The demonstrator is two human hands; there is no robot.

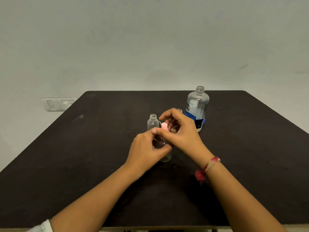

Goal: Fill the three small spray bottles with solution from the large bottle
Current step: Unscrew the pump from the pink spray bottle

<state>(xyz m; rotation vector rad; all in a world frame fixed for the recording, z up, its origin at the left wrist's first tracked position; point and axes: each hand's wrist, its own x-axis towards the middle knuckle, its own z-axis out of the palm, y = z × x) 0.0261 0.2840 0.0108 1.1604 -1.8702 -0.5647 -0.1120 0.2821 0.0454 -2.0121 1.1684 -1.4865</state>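
Note:
A small clear spray bottle [165, 156] stands on the dark table [83, 148] in the middle, and my left hand [147, 148] is wrapped around its body. My right hand [177, 129] pinches the pink spray cap [164, 126] at that bottle's neck. A second small clear bottle [153, 122] stands uncapped just behind my left hand. The rim of a third small bottle [179, 110] peeks out behind my right hand. The large clear bottle [197, 108] with a blue and white label stands uncapped at the back right, apart from both hands.
A pale wall rises behind the table, with a white switch plate [58, 104] at the left. A red thread band [206, 168] circles my right wrist. The table's front edge [158, 227] runs along the bottom of the view.

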